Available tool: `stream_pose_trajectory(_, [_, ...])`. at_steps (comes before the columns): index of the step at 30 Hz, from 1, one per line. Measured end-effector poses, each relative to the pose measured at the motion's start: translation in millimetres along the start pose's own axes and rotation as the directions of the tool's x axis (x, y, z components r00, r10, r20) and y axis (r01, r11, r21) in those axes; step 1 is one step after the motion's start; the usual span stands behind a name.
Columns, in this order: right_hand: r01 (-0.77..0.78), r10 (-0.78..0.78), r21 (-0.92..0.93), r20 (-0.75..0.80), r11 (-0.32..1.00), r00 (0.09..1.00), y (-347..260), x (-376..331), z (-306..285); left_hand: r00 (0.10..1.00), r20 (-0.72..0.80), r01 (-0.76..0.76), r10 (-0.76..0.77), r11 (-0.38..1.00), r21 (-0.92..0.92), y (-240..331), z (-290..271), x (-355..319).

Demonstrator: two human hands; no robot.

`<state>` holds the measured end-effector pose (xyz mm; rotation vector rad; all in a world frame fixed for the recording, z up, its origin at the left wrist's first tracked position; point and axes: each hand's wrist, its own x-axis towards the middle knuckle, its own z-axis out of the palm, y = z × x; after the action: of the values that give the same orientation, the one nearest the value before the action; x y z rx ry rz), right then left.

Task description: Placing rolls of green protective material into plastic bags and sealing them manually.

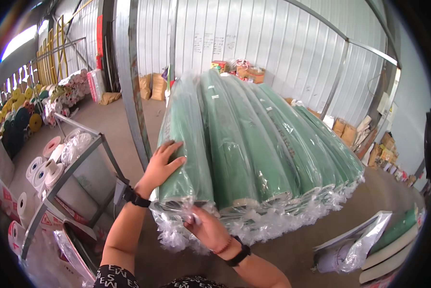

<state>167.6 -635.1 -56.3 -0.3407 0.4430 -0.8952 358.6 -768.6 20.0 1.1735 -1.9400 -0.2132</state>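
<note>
Several long green rolls in clear plastic wrap lie side by side on a stack, their near ends facing me. My left hand (160, 167) rests on top of the leftmost green roll (194, 175), fingers spread over the wrap. Just below that roll's near end, my right hand (209, 229) has its fingers closed on the gathered plastic wrap (173, 234); part of the grip is hidden. Beside the leftmost roll lies a second green roll (227, 158). Bunched, crinkled plastic hangs along the stack's front edge.
A metal frame (73, 168) with white rolls stands at the left, near an upright steel post (136, 96). Cardboard boxes (251, 74) sit behind the stack. At lower right lie more rolls (390, 249). Coloured rolls (21, 117) are piled far left.
</note>
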Motion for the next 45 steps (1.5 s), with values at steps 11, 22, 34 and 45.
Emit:
stream_pose_trajectory(11, [0.219,-0.159,-0.546,0.156,0.809,0.975,19.6,-23.3,14.5,0.982,0.173,-0.085,0.078,0.996,0.031,29.3,-46.8,-91.2])
stream_pose_trajectory(22, [0.128,-0.067,-0.563,0.128,0.816,0.99,23.6,-13.6,14.2,0.966,0.255,-0.049,-0.029,0.955,0.292,50.4,-48.7,-85.8])
stream_pose_trajectory(34, [-0.153,0.255,-0.877,-0.037,0.455,0.966,15.8,92.2,35.7,0.947,0.283,-0.239,0.154,0.924,0.299,-8.8,-43.4,-90.7])
stream_pose_trajectory(45, [0.088,-0.136,-0.868,0.024,0.489,0.99,39.0,76.6,45.7,0.878,0.431,-0.324,0.207,0.921,0.218,-15.8,-78.9,-61.6])
